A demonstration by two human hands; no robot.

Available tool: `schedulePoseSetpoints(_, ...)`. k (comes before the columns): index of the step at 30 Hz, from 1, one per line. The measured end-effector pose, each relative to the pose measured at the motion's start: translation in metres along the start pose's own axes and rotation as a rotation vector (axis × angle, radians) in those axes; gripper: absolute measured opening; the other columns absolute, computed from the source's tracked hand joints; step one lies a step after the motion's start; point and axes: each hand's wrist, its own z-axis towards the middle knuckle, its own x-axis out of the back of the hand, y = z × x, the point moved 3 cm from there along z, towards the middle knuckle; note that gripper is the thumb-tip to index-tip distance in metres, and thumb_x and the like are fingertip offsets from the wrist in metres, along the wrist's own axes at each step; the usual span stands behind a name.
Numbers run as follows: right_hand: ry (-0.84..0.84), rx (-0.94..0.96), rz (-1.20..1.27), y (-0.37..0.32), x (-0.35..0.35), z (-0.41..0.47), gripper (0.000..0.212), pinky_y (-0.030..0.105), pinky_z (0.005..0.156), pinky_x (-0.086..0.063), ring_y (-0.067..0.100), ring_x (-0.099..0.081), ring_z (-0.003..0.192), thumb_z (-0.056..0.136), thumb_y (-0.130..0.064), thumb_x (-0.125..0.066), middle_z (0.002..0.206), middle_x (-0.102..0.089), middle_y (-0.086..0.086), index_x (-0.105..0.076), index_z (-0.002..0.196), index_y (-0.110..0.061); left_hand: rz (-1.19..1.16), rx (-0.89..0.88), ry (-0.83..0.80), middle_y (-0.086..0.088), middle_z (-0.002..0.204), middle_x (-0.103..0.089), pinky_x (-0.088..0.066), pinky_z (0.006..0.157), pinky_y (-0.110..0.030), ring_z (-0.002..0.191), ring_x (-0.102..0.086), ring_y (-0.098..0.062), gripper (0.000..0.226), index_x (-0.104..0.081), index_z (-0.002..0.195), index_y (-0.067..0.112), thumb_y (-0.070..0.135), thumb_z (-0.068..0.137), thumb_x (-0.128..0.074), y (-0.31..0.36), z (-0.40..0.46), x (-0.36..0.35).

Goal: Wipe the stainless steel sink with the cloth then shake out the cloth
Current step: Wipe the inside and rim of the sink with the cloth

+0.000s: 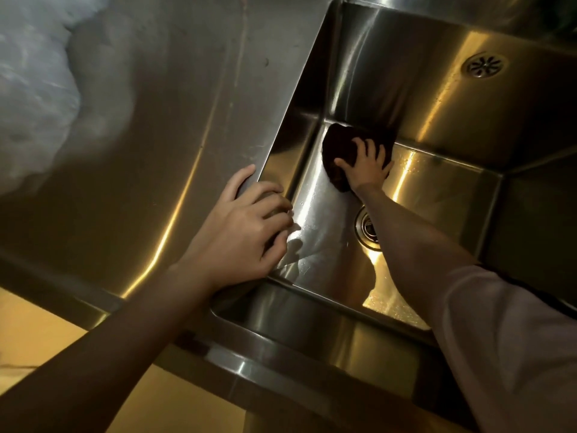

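Your right hand (365,165) is pressing a dark, bunched cloth (338,151) against the floor of the deep rectangular stainless steel sink (443,126), in the far left corner where floor meets walls. Its fingers are lying spread and fairly straight on top of the cloth, pushing rather than pinching. Your right forearm is crossing over the round metal drain (367,228) in the sink floor; a pale sleeve (512,339) is covering the upper arm. Your left hand (240,232) is resting on the sink's left rim, fingers curling over the edge into the basin, thumb lying on the brushed steel counter (156,120). A round perforated overflow grille (484,64) is sitting on the far wall.
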Motion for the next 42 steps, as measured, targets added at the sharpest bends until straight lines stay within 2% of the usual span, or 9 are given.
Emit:
schedulePoseSetpoints(8, 0.144, -0.188, 0.000, 0.094, 0.022, -0.029, 0.074, 0.061, 0.114, -0.012, 0.034, -0.013, 0.145, 0.085, -0.068, -0.047, 0.156, -0.025, 0.003, -0.028, 0.147, -0.031, -0.015, 0.003, -0.007, 0.002, 0.101, -0.070, -0.017, 0.118, -0.047, 0.115, -0.058, -0.023, 0.029, -0.075, 0.090, 0.017, 0.028, 0.090, -0.048, -0.001, 0.000, 0.000)
schedulePoseSetpoints(11, 0.171, -0.328, 0.059, 0.129, 0.037, -0.034, 0.077, 0.060, 0.113, -0.008, 0.034, -0.011, 0.146, 0.085, -0.068, -0.048, 0.158, -0.020, 0.004, -0.025, 0.148, -0.031, -0.015, -0.002, -0.001, 0.002, 0.101, -0.070, -0.018, 0.118, -0.046, 0.114, -0.058, -0.022, 0.029, -0.075, 0.090, 0.017, 0.028, 0.089, -0.048, -0.001, 0.000, -0.001)
schedulePoseSetpoints(16, 0.217, -0.410, 0.103, 0.139, 0.038, -0.056, 0.076, 0.058, 0.113, -0.011, 0.036, -0.014, 0.144, 0.087, -0.065, -0.048, 0.158, -0.021, 0.009, -0.026, 0.149, -0.026, -0.011, -0.005, -0.010, 0.001, 0.104, -0.069, -0.017, 0.118, -0.045, 0.116, -0.056, -0.022, 0.029, -0.075, 0.091, 0.017, 0.029, 0.089, -0.048, -0.002, 0.000, -0.003)
schedulePoseSetpoints(19, 0.163, -0.342, 0.055, 0.122, 0.029, -0.076, 0.071, 0.056, 0.107, -0.025, 0.038, -0.023, 0.139, 0.086, -0.060, -0.054, 0.153, -0.029, 0.006, -0.034, 0.144, -0.025, -0.009, -0.001, -0.009, 0.002, 0.104, -0.069, -0.017, 0.118, -0.045, 0.116, -0.056, -0.021, 0.030, -0.074, 0.092, 0.016, 0.029, 0.089, -0.047, -0.001, 0.000, -0.002)
schedulePoseSetpoints(21, 0.102, -0.200, -0.020, 0.110, 0.020, -0.094, 0.064, 0.052, 0.100, -0.035, 0.039, -0.031, 0.131, 0.085, -0.054, -0.060, 0.145, -0.038, 0.007, -0.040, 0.139, -0.024, 0.005, 0.000, -0.018, 0.002, 0.103, -0.070, -0.019, 0.117, -0.046, 0.115, -0.057, -0.022, 0.030, -0.074, 0.092, 0.017, 0.030, 0.089, -0.047, 0.000, 0.000, -0.001)
schedulePoseSetpoints(24, -0.064, -0.046, -0.100, 0.094, 0.009, -0.118, 0.056, 0.047, 0.094, -0.039, 0.038, -0.036, 0.125, 0.084, -0.045, -0.065, 0.138, -0.044, 0.004, -0.045, 0.133, -0.025, 0.014, -0.002, -0.046, 0.004, 0.102, -0.070, -0.020, 0.116, -0.049, 0.114, -0.057, -0.022, 0.031, -0.075, 0.090, 0.019, 0.032, 0.088, -0.046, 0.001, 0.001, 0.002)
schedulePoseSetpoints(30, -0.280, -0.075, 0.039, 0.087, 0.028, -0.128, 0.064, 0.047, 0.097, -0.045, 0.036, -0.052, 0.118, 0.077, -0.052, -0.069, 0.135, -0.052, 0.002, -0.041, 0.130, -0.029, 0.032, -0.005, -0.077, 0.003, 0.105, -0.069, -0.023, 0.114, -0.054, 0.114, -0.056, -0.023, 0.032, -0.074, 0.089, 0.020, 0.034, 0.084, -0.046, 0.000, 0.000, 0.002)
schedulePoseSetpoints(37, -0.249, -0.084, 0.197, 0.052, 0.073, -0.181, 0.064, 0.042, 0.097, -0.045, 0.028, -0.053, 0.120, 0.079, -0.046, -0.071, 0.133, -0.055, 0.004, -0.043, 0.132, -0.026, 0.013, 0.002, -0.006, 0.004, 0.100, -0.070, -0.027, 0.111, -0.053, 0.110, -0.058, -0.024, 0.028, -0.073, 0.086, 0.019, 0.031, 0.083, -0.048, -0.001, -0.001, -0.001)
schedulePoseSetpoints(42, -0.108, -0.092, 0.304, 0.026, 0.113, -0.217, 0.061, 0.036, 0.093, -0.042, 0.027, -0.053, 0.118, 0.081, -0.045, -0.071, 0.131, -0.056, 0.004, -0.044, 0.132, -0.025, 0.006, -0.003, -0.021, 0.002, 0.096, -0.070, -0.027, 0.110, -0.052, 0.108, -0.059, -0.025, 0.028, -0.073, 0.085, 0.018, 0.029, 0.084, -0.047, 0.000, -0.002, 0.000)
